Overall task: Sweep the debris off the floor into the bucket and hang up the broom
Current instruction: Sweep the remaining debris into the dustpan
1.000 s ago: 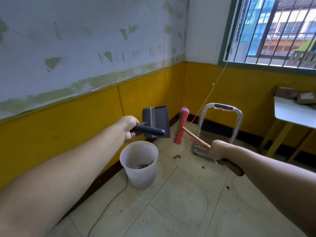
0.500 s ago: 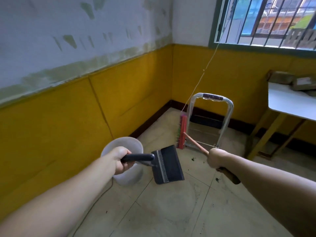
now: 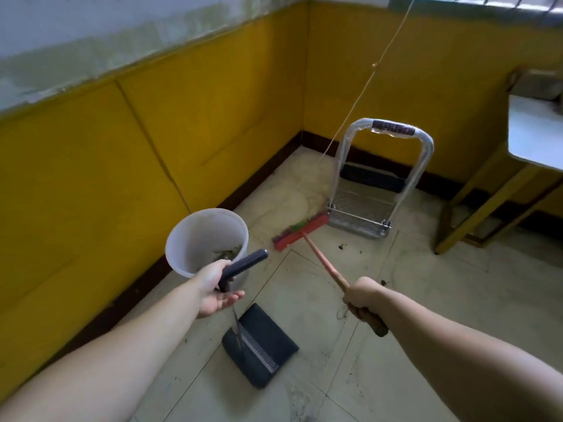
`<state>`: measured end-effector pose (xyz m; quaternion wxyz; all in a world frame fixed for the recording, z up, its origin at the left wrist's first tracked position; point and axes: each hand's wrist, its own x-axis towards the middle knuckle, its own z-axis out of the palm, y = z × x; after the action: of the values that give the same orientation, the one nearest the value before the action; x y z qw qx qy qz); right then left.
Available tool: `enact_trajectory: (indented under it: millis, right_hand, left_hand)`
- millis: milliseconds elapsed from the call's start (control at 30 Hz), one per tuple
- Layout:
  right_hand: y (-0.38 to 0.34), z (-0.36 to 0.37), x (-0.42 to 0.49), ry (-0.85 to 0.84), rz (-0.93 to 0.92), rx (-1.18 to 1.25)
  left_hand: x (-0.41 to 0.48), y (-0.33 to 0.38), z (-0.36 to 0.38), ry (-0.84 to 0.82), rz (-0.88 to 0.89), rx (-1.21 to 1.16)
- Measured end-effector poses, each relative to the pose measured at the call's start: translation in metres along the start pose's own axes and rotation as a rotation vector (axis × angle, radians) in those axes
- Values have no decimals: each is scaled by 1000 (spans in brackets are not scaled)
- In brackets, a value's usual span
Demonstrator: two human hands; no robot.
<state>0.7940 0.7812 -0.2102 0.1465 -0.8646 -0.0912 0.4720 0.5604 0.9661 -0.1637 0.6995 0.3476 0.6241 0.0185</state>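
Note:
A white bucket [image 3: 182, 239] stands by the yellow wall with leafy debris [image 3: 227, 252] in its bottom. My left hand [image 3: 217, 292] holds the dark dustpan handle [image 3: 246, 263] at its bend, fingers only loosely curled. The dustpan [image 3: 260, 345] rests on the tiled floor below that hand. My right hand [image 3: 362, 296] grips the broom's wooden handle [image 3: 323, 263]. The red broom head [image 3: 301, 231] lies on the floor by the corner. Dark crumbs of debris [image 3: 342, 246] dot the tiles nearby.
A folded metal hand trolley [image 3: 380, 129] leans in the corner just behind the broom head. A white-topped table [image 3: 536, 132] with yellow legs stands at the right. A thin string [image 3: 359, 92] hangs down from the window toward the corner.
My left hand has brought the dustpan down from above the bucket to the floor. The broom head has dropped to the tiles and turned flat. The view has tilted downward.

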Motion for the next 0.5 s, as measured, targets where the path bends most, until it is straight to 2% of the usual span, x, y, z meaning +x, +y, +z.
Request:
enact_trajectory:
  millis: [100, 233, 300, 367, 433, 500]
  right_hand:
    - [0, 7, 12, -69, 64, 74]
    - [-11, 14, 31, -38, 76, -5]
    - [-27, 9, 40, -53, 55, 8]
    - [-46, 2, 51, -71, 31, 65]
    - [-62, -3, 68, -105, 7, 168]
    - [-73, -2, 88, -147, -4, 251]
  left_hand:
    - [6, 6, -6, -22, 34, 178]
    - [7, 22, -14, -9, 124, 723]
    - [12, 25, -14, 52, 199, 935]
    - [16, 28, -12, 184, 308, 1118]
    - [24, 30, -6, 286, 467, 1213]
    - [32, 30, 2, 305, 560, 1223]
